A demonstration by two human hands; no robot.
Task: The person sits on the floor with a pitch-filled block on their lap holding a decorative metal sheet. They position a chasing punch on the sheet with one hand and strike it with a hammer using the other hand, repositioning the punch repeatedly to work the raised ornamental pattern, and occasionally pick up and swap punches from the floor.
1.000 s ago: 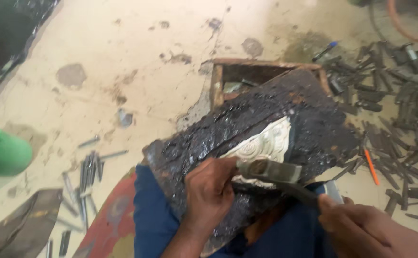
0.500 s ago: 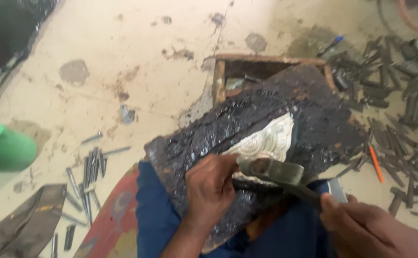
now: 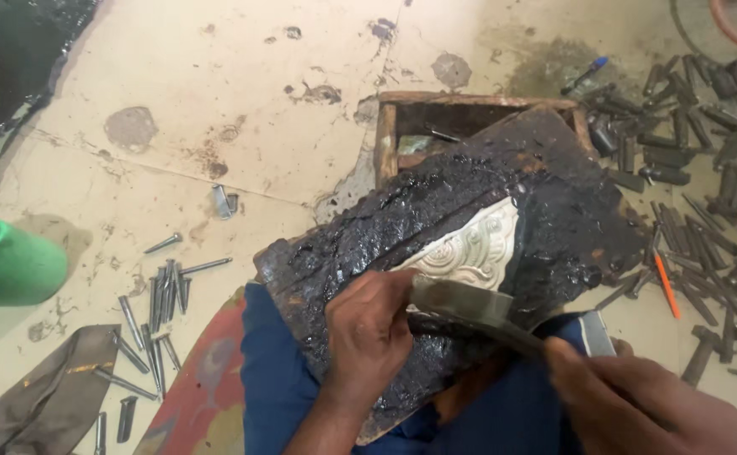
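Note:
A slab coated in black pitch (image 3: 436, 219) leans across my lap and against a wooden box (image 3: 469, 114). An embossed silver metal sheet (image 3: 474, 248) is set into the pitch. My left hand (image 3: 368, 333) rests on the slab just below the sheet, fingers closed around a small punch that is mostly hidden. My right hand (image 3: 638, 404) at the lower right grips the dark handle of a hammer (image 3: 461, 303), whose grey head lies over the sheet's lower edge beside my left fingers.
Several steel punches (image 3: 162, 295) lie on the concrete floor at left, and a large heap of punches (image 3: 705, 168) at right with an orange pencil (image 3: 666, 285). A green container (image 3: 6, 261) stands at the left edge. Cloth (image 3: 40, 396) lies lower left.
The view has shifted slightly. The hammer head stays close over the sheet's lower edge, and both hands keep their grips.

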